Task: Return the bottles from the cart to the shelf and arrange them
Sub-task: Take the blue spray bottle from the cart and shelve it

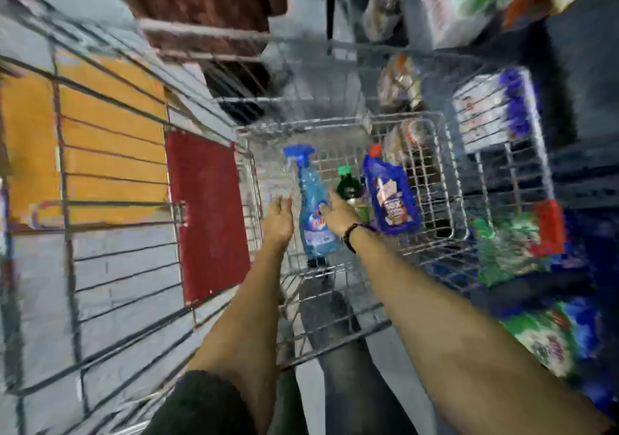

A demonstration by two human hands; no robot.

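Head view, blurred by motion: both arms reaching down into wire cart point(445, 180), neither hand closed on anything yet. Left hand point(279, 218) open, fingers spread, hovering just beside blue spray bottle point(313, 213), apparently not touching. Right hand point(338, 213) loosely open at the bottle's other side, against or just short of its label; contact impossible to confirm through the blur. Risks from here, as judgement: a smooth, tapered bottle lying on its side could roll or slip from a hasty two-handed scoop, trigger head catching in the wire mesh on the lift; right wrist passing close over dark bottle with green cap point(348, 185) could knock it against blue refill pouch point(392, 197). Contents of the cart basket: these three items only, lying side by side on the floor grid, spray bottle leftmost, pouch rightmost. Shelf point(589, 180) at right, stocked with packaged goods, none of the cart's bottles on it yet.
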